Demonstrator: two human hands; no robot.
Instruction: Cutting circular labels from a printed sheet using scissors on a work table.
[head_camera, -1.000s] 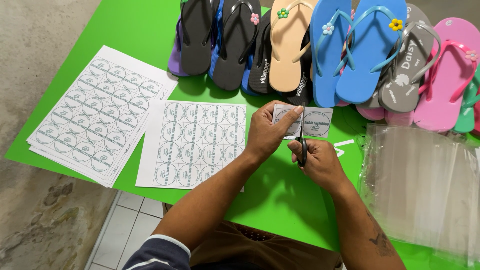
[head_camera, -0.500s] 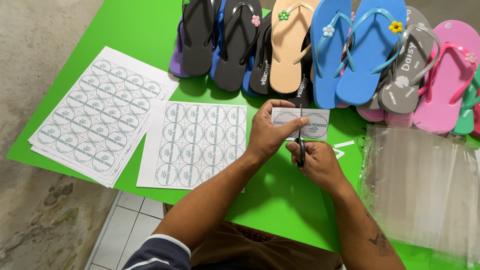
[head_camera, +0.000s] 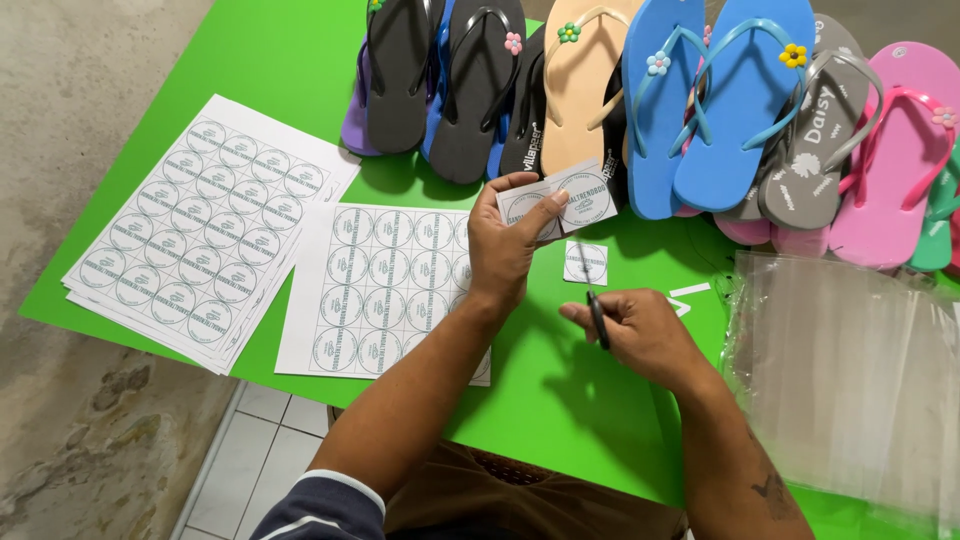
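The left hand (head_camera: 505, 250) pinched a white paper strip of round printed labels (head_camera: 560, 202) above the bright green tabletop (head_camera: 540, 400), its fingers hiding the strip's left end. The right hand (head_camera: 645, 335) was clenched round dark-handled scissors (head_camera: 595, 310), whose blades were hard to make out. A small cut-off square label (head_camera: 585, 262) lay just beyond them. Clear plastic bags (head_camera: 850, 380) ran off the right edge.
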